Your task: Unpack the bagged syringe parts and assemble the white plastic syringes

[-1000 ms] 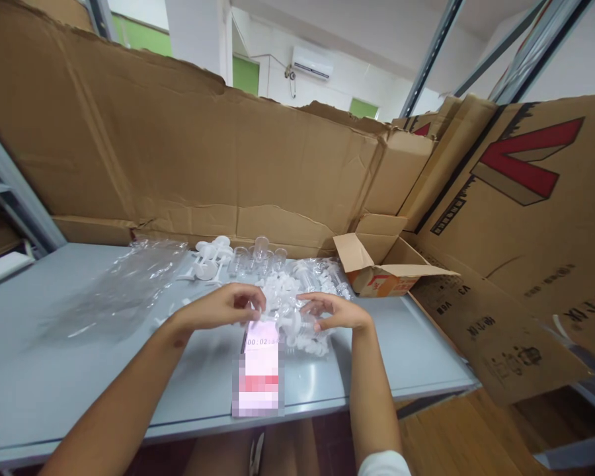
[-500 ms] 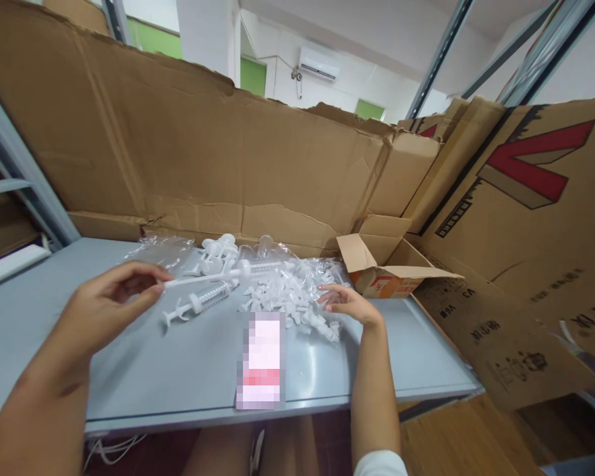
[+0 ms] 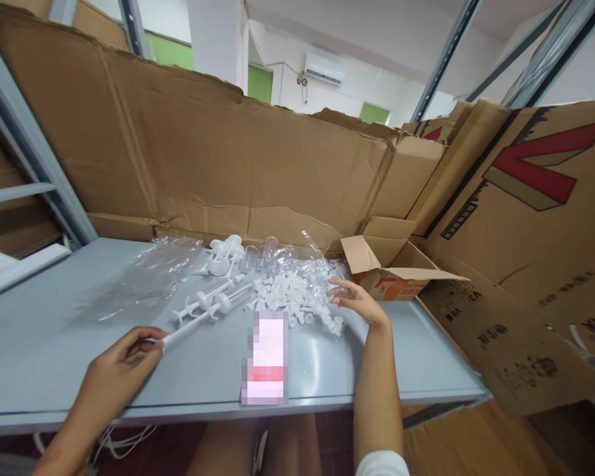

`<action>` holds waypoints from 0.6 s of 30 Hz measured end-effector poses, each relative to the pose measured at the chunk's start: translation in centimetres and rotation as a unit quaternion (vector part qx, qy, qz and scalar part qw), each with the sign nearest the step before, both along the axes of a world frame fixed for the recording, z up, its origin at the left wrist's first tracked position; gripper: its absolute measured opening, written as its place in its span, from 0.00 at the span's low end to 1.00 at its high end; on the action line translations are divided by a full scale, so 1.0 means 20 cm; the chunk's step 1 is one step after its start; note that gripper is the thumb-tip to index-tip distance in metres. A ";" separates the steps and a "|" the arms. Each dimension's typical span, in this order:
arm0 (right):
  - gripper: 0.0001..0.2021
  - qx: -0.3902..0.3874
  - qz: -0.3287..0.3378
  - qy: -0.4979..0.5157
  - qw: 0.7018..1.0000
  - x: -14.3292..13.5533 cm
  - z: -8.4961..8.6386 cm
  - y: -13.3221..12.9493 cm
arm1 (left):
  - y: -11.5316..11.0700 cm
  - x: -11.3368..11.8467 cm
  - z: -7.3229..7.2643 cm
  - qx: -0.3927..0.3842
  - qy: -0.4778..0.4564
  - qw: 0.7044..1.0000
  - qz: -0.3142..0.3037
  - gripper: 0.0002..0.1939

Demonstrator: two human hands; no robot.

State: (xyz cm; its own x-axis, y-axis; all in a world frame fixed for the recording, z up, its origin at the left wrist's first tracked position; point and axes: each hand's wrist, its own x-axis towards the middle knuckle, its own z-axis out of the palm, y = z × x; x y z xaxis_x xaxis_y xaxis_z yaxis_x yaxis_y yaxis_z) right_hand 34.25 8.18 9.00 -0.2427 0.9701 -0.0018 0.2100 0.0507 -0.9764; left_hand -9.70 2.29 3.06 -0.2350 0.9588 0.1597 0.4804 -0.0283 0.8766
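A long white plastic syringe with a clear, ribbed barrel lies forward and to the right of the left hand, whose thumb and fingers pinch the end of its extended plunger rod. Its long axis runs away from that hand on a slant, the barrel pointing toward a heap of small white plastic pieces on the grey tabletop. The left hand is the nearer one; the right hand is well apart, across the heap.

A second white-and-clear plastic syringe lies just beside the first, on its far left side, slanting much the same way. Whether the two touch is hard to tell.

The right hand has its fingers loosely bent and slightly apart, against or just beside crinkled clear plastic film; whether it grips the film cannot be told. Behind the syringes sit white plastic parts with round discs and clear plastic cups. An open brown cardboard box stands beyond the right hand, and a blurred pink-and-white rectangular screen lies in front of the heap.
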 end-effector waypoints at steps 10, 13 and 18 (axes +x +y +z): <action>0.26 0.003 0.072 0.001 0.997 -0.03 0.00 0.00 | 0.08 0.18 0.10 0.128 0.300 0.945 -0.035 0.16; 0.27 0.006 0.099 0.001 0.995 -0.06 0.00 0.00 | 0.12 0.32 0.20 0.227 0.292 0.927 -0.063 0.15; 0.27 0.002 0.171 0.003 0.985 -0.13 -0.01 -0.01 | 0.24 0.59 0.41 0.259 0.234 0.925 -0.152 0.20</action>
State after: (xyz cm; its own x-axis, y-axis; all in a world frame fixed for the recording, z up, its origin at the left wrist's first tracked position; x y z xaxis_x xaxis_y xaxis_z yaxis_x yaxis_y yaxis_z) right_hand 31.71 8.03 8.87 -0.5555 0.8315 0.0037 0.1743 0.1208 -0.9773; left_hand 2.20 7.10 11.30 0.2435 0.7351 0.6328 0.7048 -0.5823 0.4052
